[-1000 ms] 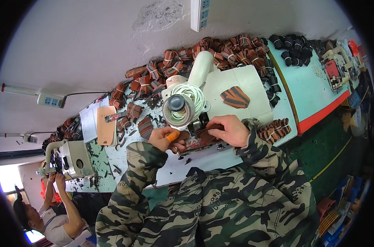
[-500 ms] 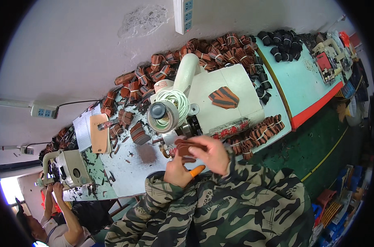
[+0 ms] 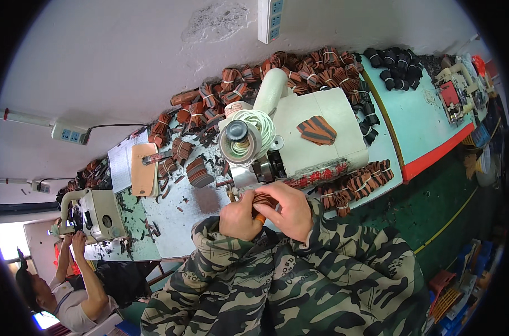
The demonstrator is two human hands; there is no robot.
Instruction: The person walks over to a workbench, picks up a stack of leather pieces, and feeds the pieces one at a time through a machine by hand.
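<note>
A small stack of thin reddish-brown pieces [image 3: 264, 199], leather-like, is pinched between both of my hands in front of the machine. My left hand [image 3: 239, 217] closes round its left side, and my right hand [image 3: 288, 210] grips the right side with the thumb across it. Part of an orange, tapered object [image 3: 260, 218] shows between the hands; its kind is unclear. Just beyond my fingers stands a cream bench machine [image 3: 327, 103] with a coil of pale cord [image 3: 264, 130] round its post. Loose brown-and-grey striped pieces [image 3: 317, 130] lie fanned on its flat top.
Tied bundles of striped pieces [image 3: 358, 185] line the table's front edge; more pile up along the wall. Black bundles [image 3: 397, 64] sit at the far right. A tan notebook [image 3: 145, 171] lies left amid scraps. Another person [image 3: 78, 291] works at a second machine [image 3: 97, 215].
Both hands have drawn closer together round the brown stack, which was fanned and more exposed before. The orange object is now mostly covered. The view has shifted slightly.
</note>
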